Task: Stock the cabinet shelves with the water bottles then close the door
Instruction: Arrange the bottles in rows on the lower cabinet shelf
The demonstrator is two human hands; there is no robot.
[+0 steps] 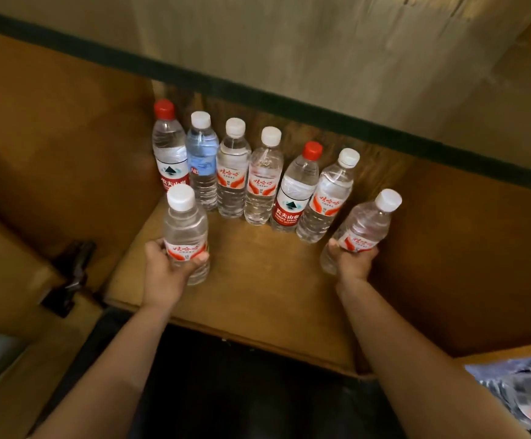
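Head view looks down into the open cabinet, whose wooden shelf [257, 280] fills the middle of the frame, with the open door's hinge [70, 274] at nine o'clock and a plastic-wrapped pack [524, 391] at four o'clock.

Along the back of the shelf, from eleven to one o'clock, stands a row of six bottles [251, 175], upright and touching or nearly so.

Two more bottles are being brought in. The left hand [166, 270] grips the left bottle [186, 236] around its lower label, fingers curled round the body and thumb across the front. That bottle stands close to upright, cap toward twelve o'clock, just in front of the row's left end. The right hand [351, 261] wraps the lower half of the right bottle [364, 229], whose long axis tilts with its cap toward one o'clock, just beside the row's right end.

Both forearms reach in from six o'clock, nearly straight and well apart. Whether either base is touching the wood cannot be told. The right bottle seems to need righting before it can be set down, and free shelf lies between the two hands. The door looks to be the last step.
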